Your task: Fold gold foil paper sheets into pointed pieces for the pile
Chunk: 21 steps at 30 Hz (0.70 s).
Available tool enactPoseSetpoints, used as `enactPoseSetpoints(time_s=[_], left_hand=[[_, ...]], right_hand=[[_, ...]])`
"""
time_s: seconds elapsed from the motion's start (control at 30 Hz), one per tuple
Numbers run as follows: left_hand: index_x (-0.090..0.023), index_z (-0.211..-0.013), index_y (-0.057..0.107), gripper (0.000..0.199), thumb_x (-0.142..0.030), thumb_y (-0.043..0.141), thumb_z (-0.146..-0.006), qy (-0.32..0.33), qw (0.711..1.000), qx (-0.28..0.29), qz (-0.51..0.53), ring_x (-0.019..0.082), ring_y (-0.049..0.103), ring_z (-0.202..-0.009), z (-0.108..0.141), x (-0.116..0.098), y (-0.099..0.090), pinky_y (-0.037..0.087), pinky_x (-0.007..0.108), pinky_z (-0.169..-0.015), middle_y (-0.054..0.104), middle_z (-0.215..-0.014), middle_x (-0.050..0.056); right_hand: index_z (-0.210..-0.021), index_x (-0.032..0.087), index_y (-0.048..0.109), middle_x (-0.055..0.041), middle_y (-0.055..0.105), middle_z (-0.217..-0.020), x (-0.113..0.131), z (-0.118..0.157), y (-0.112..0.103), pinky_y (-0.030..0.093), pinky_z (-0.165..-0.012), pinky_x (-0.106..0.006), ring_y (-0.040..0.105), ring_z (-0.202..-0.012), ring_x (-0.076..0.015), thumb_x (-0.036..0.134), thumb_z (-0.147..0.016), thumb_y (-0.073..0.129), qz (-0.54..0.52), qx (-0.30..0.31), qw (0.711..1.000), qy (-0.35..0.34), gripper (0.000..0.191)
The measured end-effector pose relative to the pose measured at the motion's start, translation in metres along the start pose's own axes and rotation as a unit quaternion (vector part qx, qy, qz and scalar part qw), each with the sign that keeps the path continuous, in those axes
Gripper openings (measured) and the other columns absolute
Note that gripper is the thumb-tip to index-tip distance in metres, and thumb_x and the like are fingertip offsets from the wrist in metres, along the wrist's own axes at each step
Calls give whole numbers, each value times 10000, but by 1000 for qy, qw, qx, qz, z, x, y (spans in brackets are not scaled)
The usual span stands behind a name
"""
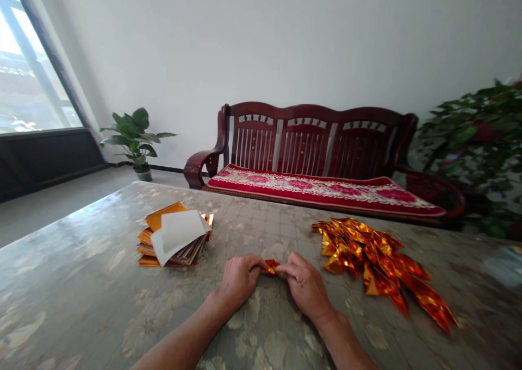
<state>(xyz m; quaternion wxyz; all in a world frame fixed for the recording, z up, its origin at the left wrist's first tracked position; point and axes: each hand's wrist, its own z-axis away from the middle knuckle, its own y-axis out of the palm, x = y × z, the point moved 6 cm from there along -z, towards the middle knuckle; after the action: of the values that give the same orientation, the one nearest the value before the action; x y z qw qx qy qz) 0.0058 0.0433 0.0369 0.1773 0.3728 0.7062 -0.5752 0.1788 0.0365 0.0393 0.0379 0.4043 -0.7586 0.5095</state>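
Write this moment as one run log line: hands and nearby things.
hands: left hand, right hand | holding: gold foil piece | nearby: folded foil pile, foil sheet stack

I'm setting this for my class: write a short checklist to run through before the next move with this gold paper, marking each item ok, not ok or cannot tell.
1. Both hands on the work: ok, the left hand and right hand pinch the gold paper piece between them.
2. Folds in that piece sharp: cannot tell, the hands hide most of it.
3. Stack of gold paper within reach: ok, it lies beyond and left of the left hand.
4. Top of stack uncovered: not ok, a white sheet lies across it.
5. Pile of folded gold pieces apart from the hands: ok, it lies right of the right hand, not touching.
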Motion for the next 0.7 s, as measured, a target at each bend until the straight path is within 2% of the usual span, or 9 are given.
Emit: enactPoseSetpoints(time_s=[0.2,0.37,0.47,0.57,0.7], left_hand=[[-317,-847,779,321,-106,546,-779,-23,999,-4,28,146,704,-842,-1,5,4,451,213,-748,774,-870,-58],[-303,-862,784,343,-93,532,-761,-15,999,-5,40,158,700,-844,-2,3,6,476,231,-764,773,-864,-39],[-300,-880,788,339,-96,545,-760,-12,999,-7,38,162,696,-826,-3,2,6,475,280,-907,773,-861,-31],[-326,-906,786,361,-86,554,-768,-9,999,-1,35,150,698,-787,-4,1,7,347,358,-1108,775,-842,-51],[-342,-905,785,361,-84,569,-777,-12,999,8,39,150,705,-807,-5,0,8,291,379,-1155,778,-856,-60]], right_hand=[[-995,307,761,-10,534,-775,-3,0,2,411,-684,-231,572,-783,-153,121,-898,472,-22,1,1000,18,357],[-1006,312,760,-4,530,-779,-5,0,4,420,-692,-224,580,-790,-144,134,-905,464,-45,4,998,38,360],[-1007,314,761,1,530,-780,-6,0,4,424,-691,-220,585,-785,-139,141,-900,471,-59,9,997,58,355],[-1012,313,762,4,532,-783,-5,0,5,428,-689,-216,590,-780,-134,148,-897,474,-73,15,994,74,351],[-1016,307,763,4,536,-787,-6,0,5,440,-700,-217,595,-784,-134,177,-898,490,-96,14,992,81,325]])
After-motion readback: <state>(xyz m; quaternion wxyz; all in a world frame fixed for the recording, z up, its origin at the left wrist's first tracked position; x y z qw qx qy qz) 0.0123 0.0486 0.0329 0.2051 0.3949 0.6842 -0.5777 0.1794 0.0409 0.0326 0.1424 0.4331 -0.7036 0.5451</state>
